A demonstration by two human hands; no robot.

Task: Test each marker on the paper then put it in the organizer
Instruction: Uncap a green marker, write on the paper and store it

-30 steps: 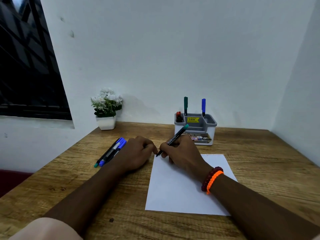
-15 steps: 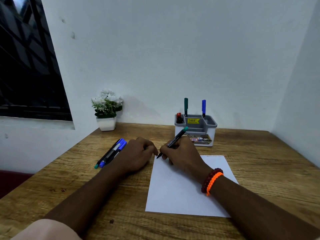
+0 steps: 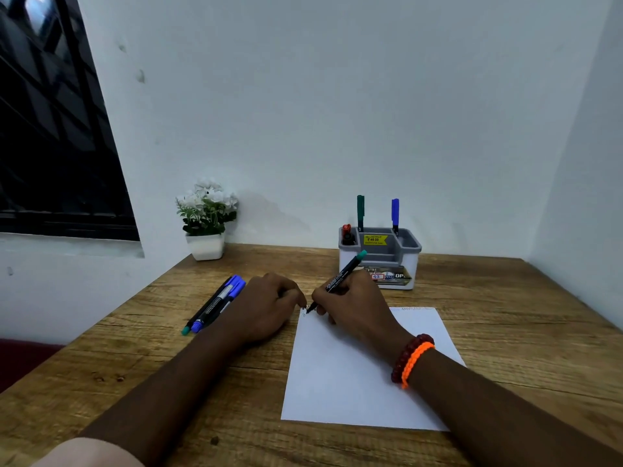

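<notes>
Head view, only cam: right hand [image 3: 350, 305] grips a black marker w/ teal end [image 3: 338, 279], thumb and fingers curled round the lower barrel in a writing hold; barrel runs up and back out of the top of the fist, teal end pointing toward the organizer [image 3: 381, 261], tip poking out just below-left of the fingertips and touching the paper [image 3: 364, 369] at its far left corner, where a small scribble shows. Left hand [image 3: 266, 308] sits just left of that tip, fingers curled under, knuckles up, resting on the table [image 3: 505, 332] at the paper's left edge; fingertips nearly meet the marker tip. Can't tell whether it pinches the cap or anything else, fingers hide it. Behind the left hand's knuckles, touching or just beside the wrist side, lie two spare markers [image 3: 215, 305] side by side, blue caps away from the person, teal and blue ends nearer. Beyond the right hand's fingers stands the organizer, grey top, white body, w/ a green marker [image 3: 360, 212] and a blue marker [image 3: 395, 215] upright in the back slots and a red-capped one [image 3: 346, 230] low at the left slot. Faint zigzag marks along the paper's far edge, right of the hand. Beaded bracelets [image 3: 413, 360], dark red and orange, on the right wrist. Potted white flowers [image 3: 206, 224] far left by the wall.
</notes>
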